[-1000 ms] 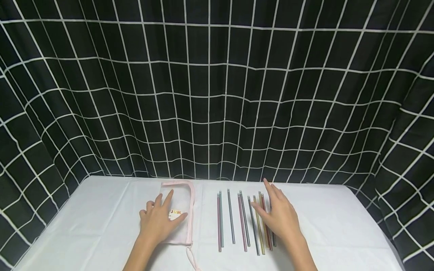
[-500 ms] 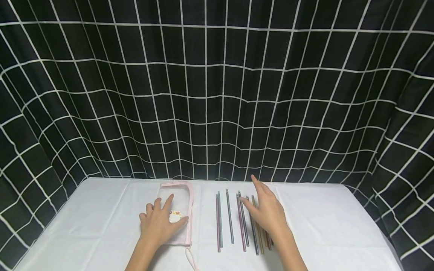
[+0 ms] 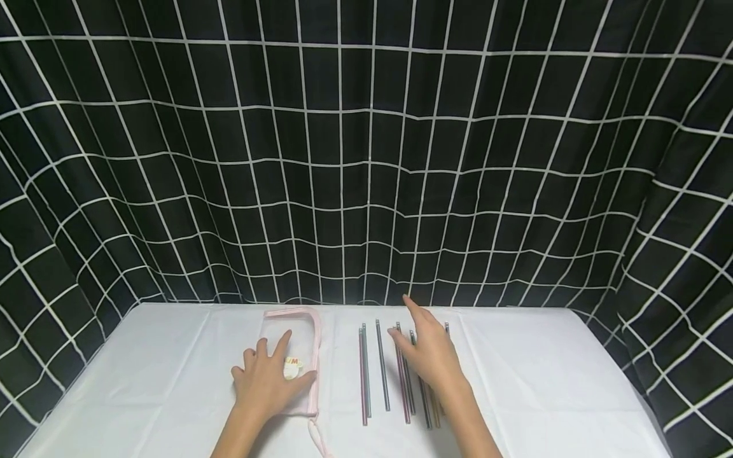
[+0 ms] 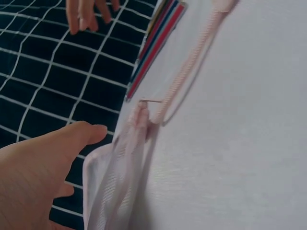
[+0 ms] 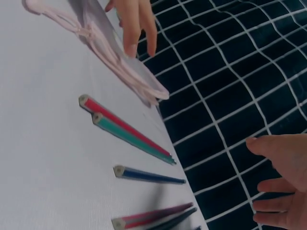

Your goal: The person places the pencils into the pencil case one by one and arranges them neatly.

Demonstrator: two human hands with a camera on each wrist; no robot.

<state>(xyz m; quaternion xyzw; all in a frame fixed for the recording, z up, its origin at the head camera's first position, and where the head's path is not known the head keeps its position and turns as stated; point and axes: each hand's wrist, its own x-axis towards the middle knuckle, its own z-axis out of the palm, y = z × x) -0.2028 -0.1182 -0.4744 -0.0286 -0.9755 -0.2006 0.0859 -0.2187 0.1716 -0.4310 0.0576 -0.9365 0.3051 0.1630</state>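
Note:
A see-through pouch with pink edging (image 3: pixel 316 362) and a small printed label lies flat on the left half of the table. Over it my left hand (image 3: pixel 263 380) is spread, its thumb across the pink edge. Several slim pencils (image 3: pixel 382 366) lie roughly parallel to the right of the pouch. My right hand (image 3: pixel 432 356) hovers above the right-hand pencils with fingers extended, holding nothing and hiding part of them. In the right wrist view a red pencil (image 5: pixel 125 122) and a green pencil (image 5: pixel 129 136) lie side by side, with a blue pencil (image 5: pixel 148 175) apart.
A white cloth covers the table (image 3: pixel 532 381). Behind it hangs a dark curtain (image 3: pixel 355 159) with a white grid. A pink wrist loop (image 3: pixel 317 437) trails from the pouch toward the front of the table.
My right hand has moved left across the pencils, from the right end of the row toward its middle. The left hand stays over the pouch, and the head view has shifted slightly.

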